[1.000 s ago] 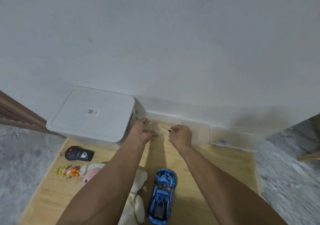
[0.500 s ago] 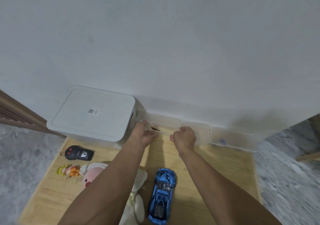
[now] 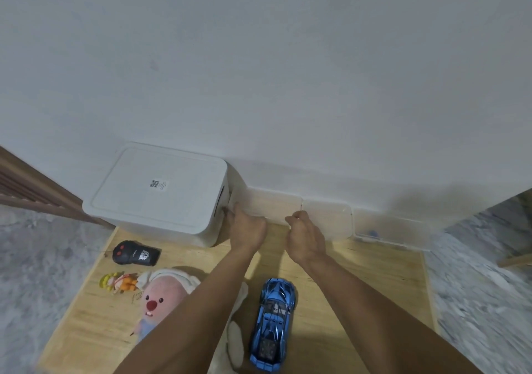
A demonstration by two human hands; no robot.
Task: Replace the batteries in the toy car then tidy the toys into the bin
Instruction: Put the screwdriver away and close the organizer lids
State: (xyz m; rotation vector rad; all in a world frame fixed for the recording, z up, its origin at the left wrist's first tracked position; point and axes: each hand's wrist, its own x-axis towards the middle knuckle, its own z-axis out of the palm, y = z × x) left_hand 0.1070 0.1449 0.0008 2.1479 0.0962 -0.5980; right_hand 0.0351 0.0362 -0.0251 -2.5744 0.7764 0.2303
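The head view looks down on two bare arms reaching forward over a wooden board (image 3: pixel 359 287) toward a white wall. The left hand (image 3: pixel 247 227) and the right hand (image 3: pixel 305 235) both sit at the near edge of a small clear box (image 3: pixel 273 206), one at each end of it; their fingers curl over that edge, but their backs hide the fingertips, so whether they pinch the box or only rest on it cannot be told. Just left of the left hand stands the white lidded bin (image 3: pixel 161 192), its lid on. Right of the right hand a second clear box (image 3: pixel 328 218) and a third clear box (image 3: pixel 391 230) line the wall. Behind the hands, between the forearms, lies the blue toy car (image 3: pixel 273 324), wheels down, well apart from both hands. Left of the left forearm lie a black remote (image 3: pixel 135 254), a small yellow-haired doll (image 3: pixel 118 281) and a pink plush toy (image 3: pixel 161 296), partly under the arm.
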